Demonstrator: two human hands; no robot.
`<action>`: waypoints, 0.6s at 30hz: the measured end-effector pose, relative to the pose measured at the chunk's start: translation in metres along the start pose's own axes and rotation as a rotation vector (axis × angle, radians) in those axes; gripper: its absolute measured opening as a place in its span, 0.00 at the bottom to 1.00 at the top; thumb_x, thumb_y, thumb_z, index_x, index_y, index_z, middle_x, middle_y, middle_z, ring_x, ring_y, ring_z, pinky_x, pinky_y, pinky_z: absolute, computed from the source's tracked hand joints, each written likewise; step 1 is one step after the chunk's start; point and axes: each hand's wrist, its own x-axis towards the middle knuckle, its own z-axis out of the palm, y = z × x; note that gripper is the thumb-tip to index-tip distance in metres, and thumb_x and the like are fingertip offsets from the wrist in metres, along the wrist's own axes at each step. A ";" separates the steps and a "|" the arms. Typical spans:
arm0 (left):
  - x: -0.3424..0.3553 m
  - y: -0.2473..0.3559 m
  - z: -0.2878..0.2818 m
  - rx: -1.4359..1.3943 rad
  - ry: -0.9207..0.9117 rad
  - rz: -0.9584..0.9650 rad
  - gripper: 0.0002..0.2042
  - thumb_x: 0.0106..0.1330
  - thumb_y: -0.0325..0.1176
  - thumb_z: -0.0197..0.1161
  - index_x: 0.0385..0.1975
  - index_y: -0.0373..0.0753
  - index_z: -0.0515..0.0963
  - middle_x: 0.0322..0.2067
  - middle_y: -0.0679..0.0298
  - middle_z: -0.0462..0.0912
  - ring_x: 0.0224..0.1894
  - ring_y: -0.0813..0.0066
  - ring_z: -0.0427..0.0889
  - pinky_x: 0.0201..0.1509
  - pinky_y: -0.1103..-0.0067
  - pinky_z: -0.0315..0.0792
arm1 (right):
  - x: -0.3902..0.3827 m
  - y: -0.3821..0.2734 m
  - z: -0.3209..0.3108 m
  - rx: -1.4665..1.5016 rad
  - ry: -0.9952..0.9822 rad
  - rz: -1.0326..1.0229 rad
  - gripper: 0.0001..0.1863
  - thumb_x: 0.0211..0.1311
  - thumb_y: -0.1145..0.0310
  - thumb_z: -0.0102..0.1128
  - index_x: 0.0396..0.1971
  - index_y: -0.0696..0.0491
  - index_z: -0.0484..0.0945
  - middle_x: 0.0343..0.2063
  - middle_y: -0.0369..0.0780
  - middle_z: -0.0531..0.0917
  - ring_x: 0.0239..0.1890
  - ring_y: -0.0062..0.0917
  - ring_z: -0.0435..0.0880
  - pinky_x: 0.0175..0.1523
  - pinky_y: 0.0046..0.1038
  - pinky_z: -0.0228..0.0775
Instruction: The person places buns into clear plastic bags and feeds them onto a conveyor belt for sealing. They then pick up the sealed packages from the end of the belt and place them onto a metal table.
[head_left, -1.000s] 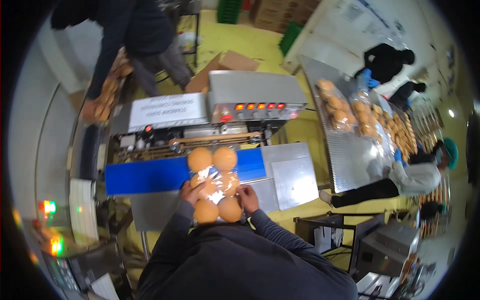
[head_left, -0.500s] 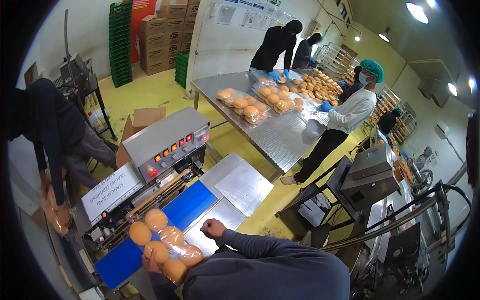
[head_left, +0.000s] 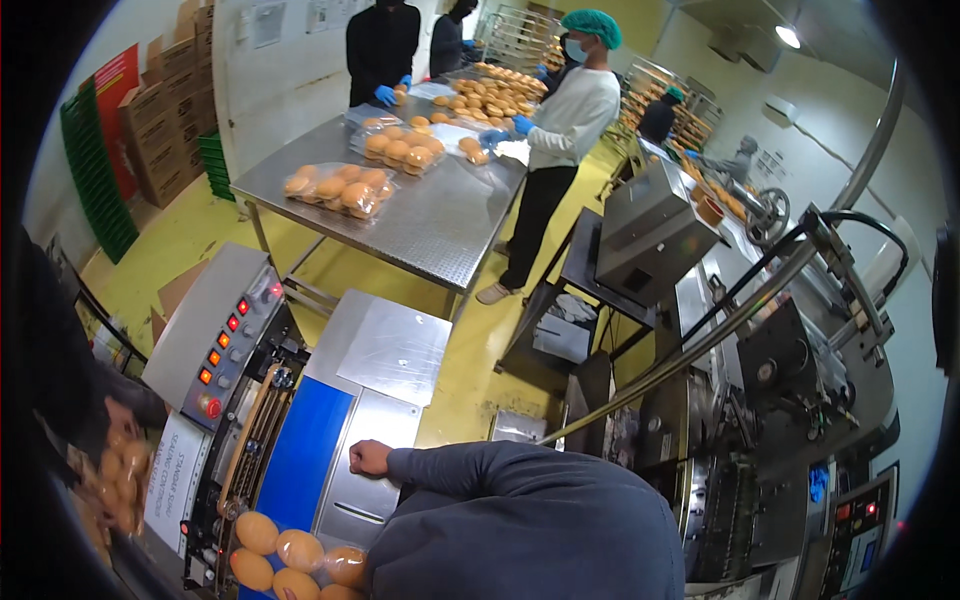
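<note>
A clear plastic bag of round, golden buns [head_left: 300, 550] lies at the lower edge, over the blue conveyor belt [head_left: 303, 435] of a sealing machine [head_left: 213, 330]. Of my left hand [head_left: 289, 594], only a bit of thumb shows against the bag at the frame's bottom; the rest is cut off. My right hand [head_left: 371, 458] is closed in a fist with nothing visible in it, resting at the metal side plate [head_left: 352, 490] beside the belt. The bag's mouth is turned toward the machine's sealing track [head_left: 250, 440], though the film there is hard to make out.
Beyond the machine stands a steel table [head_left: 430, 215] with bagged buns [head_left: 340, 190] and loose buns [head_left: 490, 95], where gloved people work. At left, another person handles bagged buns [head_left: 122, 480]. A metal bar [head_left: 690, 345] and machinery [head_left: 790, 380] fill the right side.
My view has swung to the right, so the machine and bag sit lower and further left. My left hand has nearly left the picture. My right hand stays closed beside the belt.
</note>
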 end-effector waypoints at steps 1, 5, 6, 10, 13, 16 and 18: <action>0.000 0.000 -0.001 -0.001 0.004 0.000 0.21 0.63 0.40 0.61 0.53 0.39 0.67 0.46 0.56 0.76 0.44 0.61 0.79 0.38 0.67 0.80 | 0.002 0.006 0.004 0.020 0.017 -0.015 0.07 0.46 0.64 0.60 0.21 0.52 0.77 0.24 0.42 0.81 0.30 0.34 0.80 0.37 0.35 0.70; 0.002 0.002 -0.007 -0.007 0.010 -0.003 0.21 0.63 0.41 0.61 0.53 0.40 0.67 0.46 0.56 0.76 0.44 0.62 0.79 0.37 0.67 0.79 | 0.002 0.013 0.004 0.069 -0.001 -0.021 0.08 0.46 0.64 0.60 0.21 0.53 0.78 0.25 0.43 0.82 0.32 0.34 0.80 0.38 0.35 0.70; 0.002 0.001 -0.009 -0.017 0.022 0.004 0.21 0.63 0.42 0.60 0.53 0.40 0.67 0.46 0.56 0.76 0.44 0.62 0.79 0.37 0.67 0.79 | 0.001 0.006 0.001 0.075 -0.035 -0.012 0.08 0.45 0.64 0.60 0.22 0.53 0.78 0.27 0.44 0.81 0.34 0.36 0.80 0.40 0.36 0.71; 0.001 -0.003 -0.031 -0.088 0.056 0.008 0.21 0.63 0.43 0.60 0.52 0.40 0.68 0.47 0.57 0.76 0.45 0.62 0.79 0.37 0.68 0.79 | 0.000 0.000 -0.007 0.031 -0.046 -0.028 0.12 0.44 0.61 0.61 0.23 0.54 0.79 0.30 0.46 0.81 0.36 0.38 0.80 0.42 0.37 0.71; -0.004 -0.012 -0.056 -0.182 0.088 0.015 0.21 0.63 0.44 0.60 0.52 0.40 0.68 0.47 0.57 0.76 0.45 0.63 0.79 0.37 0.69 0.79 | 0.004 0.012 -0.010 -0.015 -0.045 -0.045 0.12 0.52 0.61 0.64 0.19 0.53 0.77 0.18 0.38 0.79 0.24 0.25 0.78 0.32 0.30 0.69; 0.019 -0.044 -0.150 -0.318 -0.541 -0.158 0.24 0.67 0.48 0.53 0.56 0.39 0.67 0.49 0.55 0.76 0.49 0.61 0.78 0.46 0.67 0.77 | 0.013 -0.024 -0.010 0.000 -0.331 0.020 0.12 0.56 0.63 0.62 0.18 0.53 0.77 0.17 0.35 0.78 0.22 0.18 0.77 0.30 0.24 0.68; 0.009 -0.080 -0.095 -0.511 -0.132 -0.055 0.24 0.64 0.46 0.56 0.56 0.39 0.67 0.50 0.56 0.75 0.50 0.59 0.77 0.48 0.64 0.76 | 0.021 0.009 -0.007 0.154 -0.411 0.078 0.10 0.59 0.66 0.60 0.21 0.55 0.77 0.20 0.36 0.79 0.24 0.18 0.77 0.32 0.23 0.70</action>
